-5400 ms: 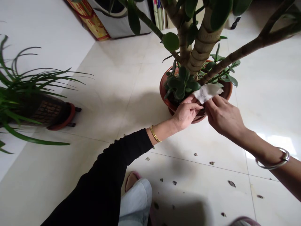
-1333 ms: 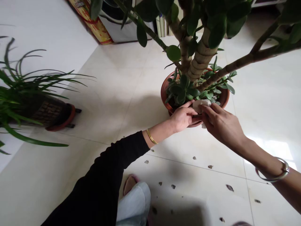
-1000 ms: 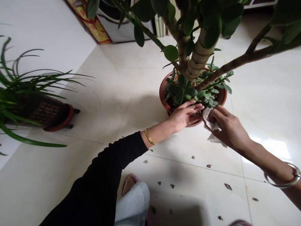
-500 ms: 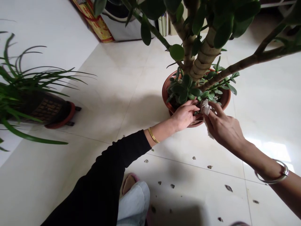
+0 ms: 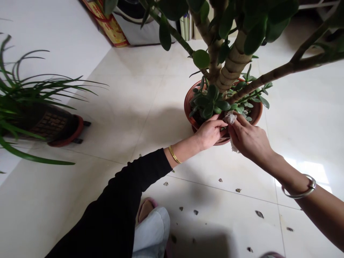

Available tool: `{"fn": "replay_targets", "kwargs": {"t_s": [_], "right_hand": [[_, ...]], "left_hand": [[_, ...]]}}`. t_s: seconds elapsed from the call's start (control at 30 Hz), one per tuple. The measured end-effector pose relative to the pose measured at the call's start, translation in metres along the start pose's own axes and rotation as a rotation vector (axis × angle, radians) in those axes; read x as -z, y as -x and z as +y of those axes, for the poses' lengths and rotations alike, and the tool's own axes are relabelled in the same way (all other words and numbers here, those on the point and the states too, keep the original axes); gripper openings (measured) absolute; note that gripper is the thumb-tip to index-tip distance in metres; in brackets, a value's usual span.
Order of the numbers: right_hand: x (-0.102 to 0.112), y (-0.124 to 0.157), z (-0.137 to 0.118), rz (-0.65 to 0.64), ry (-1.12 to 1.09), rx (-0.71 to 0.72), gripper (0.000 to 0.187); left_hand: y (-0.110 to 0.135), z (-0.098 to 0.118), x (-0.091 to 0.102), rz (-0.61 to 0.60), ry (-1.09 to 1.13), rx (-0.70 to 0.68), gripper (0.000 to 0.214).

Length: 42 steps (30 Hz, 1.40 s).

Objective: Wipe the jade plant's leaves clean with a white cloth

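Black long sleeve (image 5: 126, 193) ending at an open left hand (image 5: 210, 133), fingers extended and resting on the rim of a round terracotta pot (image 5: 256, 116) under a thick-trunked green jade plant (image 5: 228, 70). Just right, crumpled white tissue (image 5: 230, 118) pinched among low leaves by a second person's bare hand (image 5: 249, 138), silver bangle (image 5: 298, 191) at the wrist.

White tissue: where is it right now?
In the head view, the white tissue is pinched by the right hand at the near side of the terracotta pot, just right of the left hand.
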State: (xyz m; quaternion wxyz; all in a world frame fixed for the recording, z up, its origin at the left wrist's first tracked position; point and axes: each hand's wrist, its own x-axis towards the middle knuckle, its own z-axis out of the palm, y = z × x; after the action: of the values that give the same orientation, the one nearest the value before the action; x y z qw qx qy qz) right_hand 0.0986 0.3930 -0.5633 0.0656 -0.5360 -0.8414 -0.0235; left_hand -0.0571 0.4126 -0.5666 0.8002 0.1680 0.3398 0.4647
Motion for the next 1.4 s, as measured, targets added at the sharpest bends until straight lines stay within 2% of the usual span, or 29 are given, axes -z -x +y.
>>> {"fn": "replay_targets", "kwargs": {"t_s": [0.3, 0.5, 0.77, 0.93, 1.0, 1.07, 1.2, 1.33, 1.4], "right_hand": [[0.003, 0.001, 0.000, 0.011, -0.020, 0.062, 0.051], [0.005, 0.011, 0.005, 0.007, -0.017, 0.151, 0.048], [0.005, 0.001, 0.003, 0.035, 0.010, 0.061, 0.049], [0.005, 0.003, -0.007, -0.018, -0.050, 0.079, 0.048], [0.005, 0.010, -0.006, -0.012, -0.146, 0.070, 0.048], [0.003, 0.016, -0.003, 0.023, -0.343, 0.030, 0.046], [0.000, 0.016, 0.004, 0.076, -0.947, -0.208, 0.038], [0.007, 0.007, 0.000, -0.064, -1.459, -0.514, 0.032], [0.011, 0.004, -0.004, -0.124, -1.512, -0.527, 0.034]], "left_hand": [[-0.001, 0.001, 0.003, -0.028, -0.004, 0.039, 0.069], [-0.001, 0.004, 0.002, 0.042, 0.036, 0.061, 0.070], [0.003, 0.002, -0.001, -0.013, 0.021, -0.021, 0.086], [-0.002, 0.001, 0.006, 0.016, -0.020, 0.048, 0.083], [-0.001, 0.001, 0.006, 0.028, -0.018, 0.039, 0.078], [0.001, 0.000, 0.005, 0.047, -0.022, -0.001, 0.070], [0.007, -0.002, 0.004, 0.052, -0.081, -0.063, 0.059], [0.010, -0.001, 0.007, 0.046, -0.172, -0.086, 0.061], [0.011, 0.000, 0.008, 0.043, -0.209, -0.085, 0.060]]}}
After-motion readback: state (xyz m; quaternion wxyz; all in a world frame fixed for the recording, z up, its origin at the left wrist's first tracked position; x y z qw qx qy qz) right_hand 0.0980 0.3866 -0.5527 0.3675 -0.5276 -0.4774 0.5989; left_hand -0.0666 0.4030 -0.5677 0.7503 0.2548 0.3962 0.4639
